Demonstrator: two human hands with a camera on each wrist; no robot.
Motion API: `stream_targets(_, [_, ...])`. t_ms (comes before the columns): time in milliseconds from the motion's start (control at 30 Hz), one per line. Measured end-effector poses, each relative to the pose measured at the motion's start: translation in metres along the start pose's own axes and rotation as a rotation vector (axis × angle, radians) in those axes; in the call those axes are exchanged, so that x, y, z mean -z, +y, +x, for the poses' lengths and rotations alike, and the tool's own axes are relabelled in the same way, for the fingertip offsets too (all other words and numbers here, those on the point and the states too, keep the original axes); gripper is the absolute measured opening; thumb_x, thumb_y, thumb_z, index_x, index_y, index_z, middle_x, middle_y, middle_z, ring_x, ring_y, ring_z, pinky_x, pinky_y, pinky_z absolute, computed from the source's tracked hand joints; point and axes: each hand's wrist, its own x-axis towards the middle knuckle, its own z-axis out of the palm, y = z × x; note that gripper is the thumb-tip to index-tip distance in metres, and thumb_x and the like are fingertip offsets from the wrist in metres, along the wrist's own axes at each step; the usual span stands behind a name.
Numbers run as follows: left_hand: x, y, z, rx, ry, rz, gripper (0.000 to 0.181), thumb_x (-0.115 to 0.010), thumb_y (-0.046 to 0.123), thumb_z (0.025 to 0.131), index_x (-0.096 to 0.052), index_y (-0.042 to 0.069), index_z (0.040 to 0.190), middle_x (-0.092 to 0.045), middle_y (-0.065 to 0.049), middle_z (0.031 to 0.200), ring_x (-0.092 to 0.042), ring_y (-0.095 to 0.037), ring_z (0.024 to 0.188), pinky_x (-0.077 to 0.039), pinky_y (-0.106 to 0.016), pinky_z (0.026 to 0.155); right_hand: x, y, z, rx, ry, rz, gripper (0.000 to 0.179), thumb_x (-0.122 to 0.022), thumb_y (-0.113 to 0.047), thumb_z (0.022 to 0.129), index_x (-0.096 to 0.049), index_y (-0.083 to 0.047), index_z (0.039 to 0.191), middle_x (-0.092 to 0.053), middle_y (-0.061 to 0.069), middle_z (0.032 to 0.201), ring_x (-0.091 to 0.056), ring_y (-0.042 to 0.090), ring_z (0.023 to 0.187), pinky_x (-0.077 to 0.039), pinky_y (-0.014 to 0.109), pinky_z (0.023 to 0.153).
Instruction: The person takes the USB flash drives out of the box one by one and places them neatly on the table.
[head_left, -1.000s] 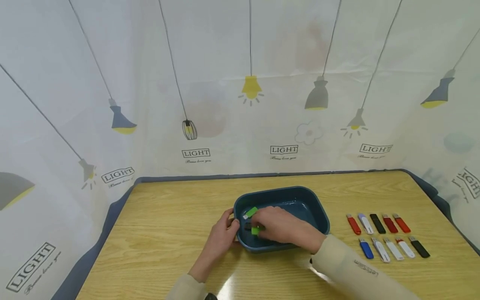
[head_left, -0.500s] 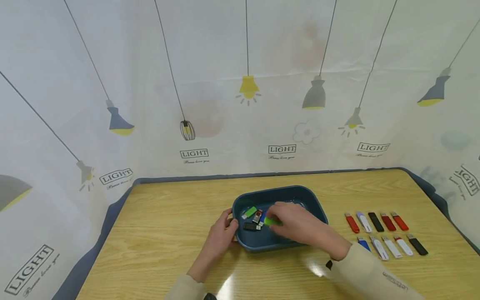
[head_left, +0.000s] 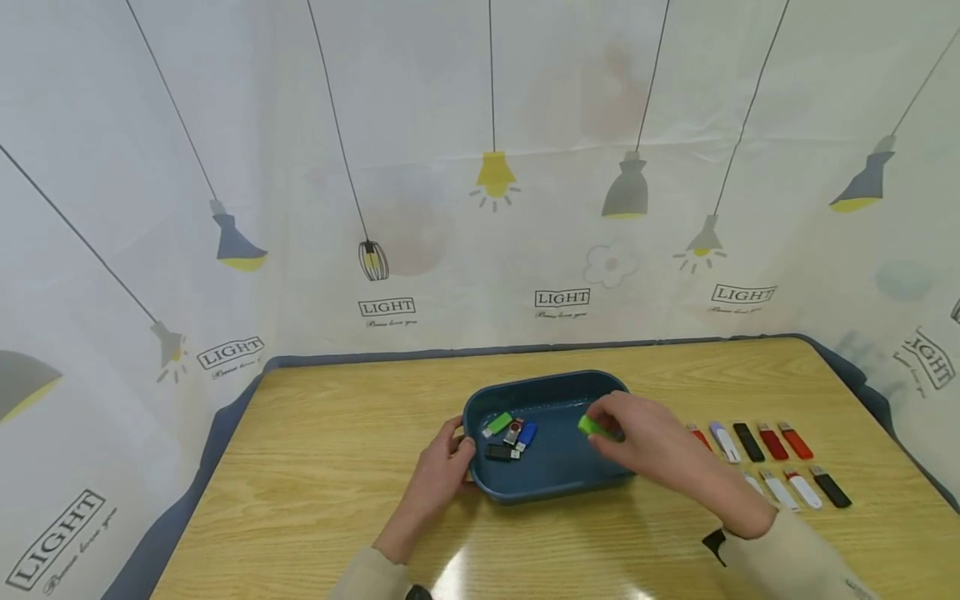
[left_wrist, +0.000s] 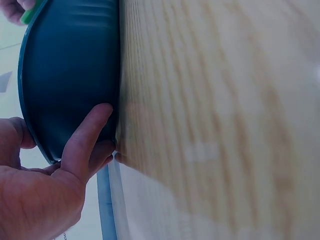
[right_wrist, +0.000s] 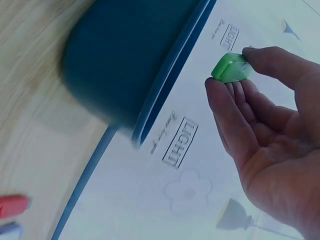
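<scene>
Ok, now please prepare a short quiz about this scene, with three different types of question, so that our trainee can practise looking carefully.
1. What colour is the stick that the right hand pinches?
2. True or false: the left hand is touching the tub.
3. How many other sticks lie inside the tub? A: two. B: four. C: seven.

Key
1. Green.
2. True; it is at the tub's left end.
3. B: a green one, a red-and-silver one, a blue one and a black one.
</scene>
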Motion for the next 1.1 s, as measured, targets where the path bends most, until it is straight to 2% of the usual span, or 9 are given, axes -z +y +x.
stream_targets(233, [-0.001, -0.002, 0.001, 0.004, -0.003, 0.009, 0.052, -0.045, 0.019, 0.108, -0.038, -0.001, 0.155, -0.056, -0.032, 0.141, -0.066, -0.039, 0.115, -0.066, -0.040, 0.071, 0.012, 0.017, -0.022, -0.141, 0.039, -0.007, 0.021, -0.078, -0.015, 0.091, -0.070, -0.005, 0.109, -0.067, -0.006, 0.091, -0.063, 0.011, 0.083, -0.054, 0.027, 0.065])
stream_targets(567, [0.000, -0.002, 0.002, -0.005, 0.006, -0.001, 0.052, -0.046, 0.018, 0.107, -0.039, -0.001, 0.155, -0.058, -0.032, 0.140, -0.067, -0.038, 0.113, -0.066, -0.040, 0.071, 0.024, 0.045, -0.050, -0.261, 0.058, -0.035, 0.026, -0.078, -0.019, 0.090, -0.069, -0.002, 0.108, -0.067, -0.005, 0.088, -0.061, 0.012, 0.079, -0.052, 0.028, 0.062])
stream_targets(733, [0.000, -0.002, 0.002, -0.003, -0.003, -0.010, 0.052, -0.045, 0.018, 0.108, -0.038, -0.001, 0.155, -0.058, -0.032, 0.139, -0.067, -0.038, 0.112, -0.066, -0.041, 0.072, 0.026, 0.059, -0.069, -0.322, 0.028, -0.036, 0.025, -0.076, -0.021, 0.092, -0.069, -0.002, 0.107, -0.066, -0.005, 0.087, -0.060, 0.010, 0.077, -0.052, 0.026, 0.062])
stream_targets(967, [-0.001, -0.001, 0.001, 0.006, -0.012, -0.034, 0.052, -0.045, 0.018, 0.108, -0.037, 0.000, 0.156, -0.055, -0.034, 0.142, -0.066, -0.040, 0.115, -0.066, -0.042, 0.072, 0.024, 0.078, -0.096, -0.417, -0.029, -0.057, 0.024, -0.075, -0.022, 0.094, -0.066, -0.002, 0.103, -0.062, -0.004, 0.084, -0.056, 0.012, 0.072, -0.046, 0.025, 0.054])
stream_targets(1100, [0.000, 0.000, 0.000, 0.004, -0.008, -0.037, 0.052, -0.046, 0.017, 0.108, -0.037, -0.002, 0.156, -0.054, -0.035, 0.142, -0.066, -0.040, 0.114, -0.066, -0.042, 0.071, 0.019, 0.087, -0.109, -0.450, -0.040, -0.062, 0.024, -0.076, -0.022, 0.093, -0.067, -0.001, 0.102, -0.063, -0.004, 0.082, -0.057, 0.012, 0.072, -0.047, 0.025, 0.055])
